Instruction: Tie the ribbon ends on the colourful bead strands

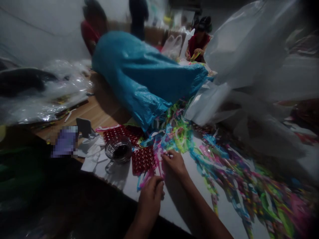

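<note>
The table [99, 113] is brown wood along its far left stretch, with a white sheet [179, 202] covering the near part. On the sheet, near the centre, lies a red studded tray [142, 160], with a second red tray [119, 132] at its ten o'clock. A clear glass mug [118, 151] stands just left of the nearer tray. A heap of bright plastic strips [224, 166] spreads from the centre toward four o'clock. A big blue bag [144, 76] lies at twelve o'clock, pale plastic bags [249, 83] at two o'clock, crumpled clear wrap [50, 96] at nine o'clock.
</note>
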`<control>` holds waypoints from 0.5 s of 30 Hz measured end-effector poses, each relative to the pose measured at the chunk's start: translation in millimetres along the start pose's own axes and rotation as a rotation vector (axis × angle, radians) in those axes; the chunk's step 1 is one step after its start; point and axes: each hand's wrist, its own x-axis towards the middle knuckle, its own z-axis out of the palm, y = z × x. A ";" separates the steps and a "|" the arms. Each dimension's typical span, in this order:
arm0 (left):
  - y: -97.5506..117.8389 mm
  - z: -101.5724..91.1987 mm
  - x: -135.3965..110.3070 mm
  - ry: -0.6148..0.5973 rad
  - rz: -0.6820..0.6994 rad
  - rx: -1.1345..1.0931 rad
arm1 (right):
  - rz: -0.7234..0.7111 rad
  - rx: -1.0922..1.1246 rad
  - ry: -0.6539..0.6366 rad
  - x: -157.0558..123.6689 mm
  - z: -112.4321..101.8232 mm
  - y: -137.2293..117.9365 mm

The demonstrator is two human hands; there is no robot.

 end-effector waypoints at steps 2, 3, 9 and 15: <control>-0.8 0.4 -0.6 -0.003 -0.025 -0.007 | 0.024 0.056 0.045 -15.7 -10.2 -2.7; -0.4 1.3 -0.5 0.000 -0.044 -0.012 | 0.063 0.118 0.064 -26.2 -16.3 -3.7; 16.7 11.6 5.9 -0.015 -0.022 -0.037 | 0.310 0.537 -0.084 -82.6 -42.1 0.6; 25.9 3.9 12.0 -0.090 0.042 0.081 | 0.190 0.507 -0.053 -76.8 -70.3 12.4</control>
